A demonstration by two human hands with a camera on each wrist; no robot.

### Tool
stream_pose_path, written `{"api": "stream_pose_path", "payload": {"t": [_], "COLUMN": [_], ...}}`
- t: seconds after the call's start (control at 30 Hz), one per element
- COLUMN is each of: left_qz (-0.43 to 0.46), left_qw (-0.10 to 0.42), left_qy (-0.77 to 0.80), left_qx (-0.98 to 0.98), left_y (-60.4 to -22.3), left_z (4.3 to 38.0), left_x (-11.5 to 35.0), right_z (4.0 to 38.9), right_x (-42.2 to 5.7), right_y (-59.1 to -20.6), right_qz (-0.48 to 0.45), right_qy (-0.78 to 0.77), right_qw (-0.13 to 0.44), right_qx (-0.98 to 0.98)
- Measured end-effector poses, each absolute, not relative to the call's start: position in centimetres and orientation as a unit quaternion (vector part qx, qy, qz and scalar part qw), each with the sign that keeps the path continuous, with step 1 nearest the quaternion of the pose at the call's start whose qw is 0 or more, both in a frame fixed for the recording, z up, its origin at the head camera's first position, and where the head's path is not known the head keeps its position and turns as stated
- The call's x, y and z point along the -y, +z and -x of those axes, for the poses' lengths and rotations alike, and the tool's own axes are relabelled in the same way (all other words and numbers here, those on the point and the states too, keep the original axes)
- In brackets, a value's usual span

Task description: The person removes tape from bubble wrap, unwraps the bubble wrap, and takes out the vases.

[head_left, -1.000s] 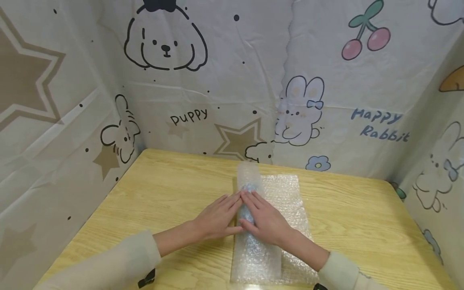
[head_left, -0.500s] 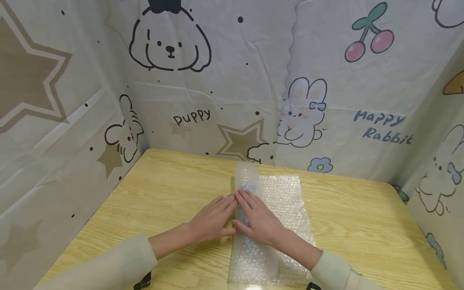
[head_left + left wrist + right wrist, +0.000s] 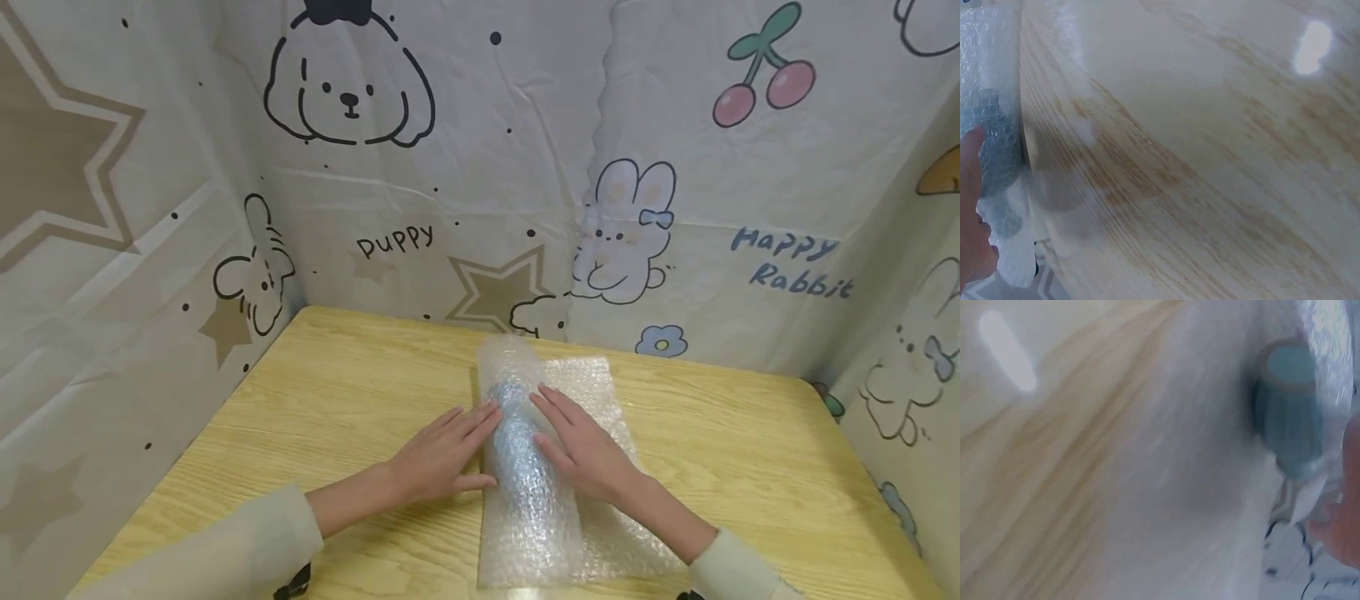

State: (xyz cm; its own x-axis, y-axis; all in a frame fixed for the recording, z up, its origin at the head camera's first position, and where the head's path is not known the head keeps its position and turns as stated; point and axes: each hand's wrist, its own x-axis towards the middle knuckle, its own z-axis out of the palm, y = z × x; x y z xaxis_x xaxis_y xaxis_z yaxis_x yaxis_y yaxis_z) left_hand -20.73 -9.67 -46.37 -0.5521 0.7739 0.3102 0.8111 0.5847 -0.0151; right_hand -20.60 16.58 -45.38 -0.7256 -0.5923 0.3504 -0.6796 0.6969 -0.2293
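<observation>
Head view, wrapped blue object (image 3: pixel 519 450), between hands (image 3: pixel 438 454) (image 3: pixel 588 450)

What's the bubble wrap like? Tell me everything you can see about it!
The bubble wrap is see-through, shiny and bumpy, and looks like thin plastic. Its left part is folded over a blue thing, which shows through and makes a bulge. Its right part lies flat on the yellow, wood-patterned table. The left hand touches its left side with the fingertips. The right hand is over its right side; how firmly it touches, I can't tell.
</observation>
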Motion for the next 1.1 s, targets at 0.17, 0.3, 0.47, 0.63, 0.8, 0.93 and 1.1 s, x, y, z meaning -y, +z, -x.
{"api": "stream_pose_path", "payload": {"t": [0.17, 0.3, 0.47, 0.63, 0.8, 0.93, 1.1], "left_qz": [0.455, 0.457, 0.461, 0.448, 0.427, 0.418, 0.404], "left_qw": [0.145, 0.132, 0.102, 0.061, 0.062, 0.088, 0.098], "left_qy": [-0.064, -0.058, -0.047, -0.066, -0.091, -0.087, -0.076], "left_qx": [0.876, 0.878, 0.88, 0.89, 0.898, 0.9, 0.906], "left_y": [-46.3, -46.1, -45.6, -44.9, -44.5, -44.3, -43.8], "left_z": [20.8, 20.8, 20.9, 21.1, 21.3, 21.4, 21.4], "left_x": [9.4, 9.3, 9.2, 8.8, 8.0, 7.4, 6.6], "right_z": [19.9, 19.1, 18.0, 17.3, 17.1, 17.1, 17.1], "right_x": [-19.7, -21.5, -22.8, -22.9, -22.6, -22.5, -22.4], "right_y": [-46.9, -48.4, -49.7, -50.2, -50.2, -50.4, -50.5], "right_qz": [-0.307, -0.299, -0.314, -0.302, -0.294, -0.288, -0.29], "right_qy": [0.177, 0.145, 0.111, 0.118, 0.123, 0.12, 0.11], "right_qw": [0.098, 0.057, 0.037, 0.037, 0.024, 0.019, 0.031], "right_qx": [0.93, 0.942, 0.942, 0.945, 0.948, 0.95, 0.95]}}
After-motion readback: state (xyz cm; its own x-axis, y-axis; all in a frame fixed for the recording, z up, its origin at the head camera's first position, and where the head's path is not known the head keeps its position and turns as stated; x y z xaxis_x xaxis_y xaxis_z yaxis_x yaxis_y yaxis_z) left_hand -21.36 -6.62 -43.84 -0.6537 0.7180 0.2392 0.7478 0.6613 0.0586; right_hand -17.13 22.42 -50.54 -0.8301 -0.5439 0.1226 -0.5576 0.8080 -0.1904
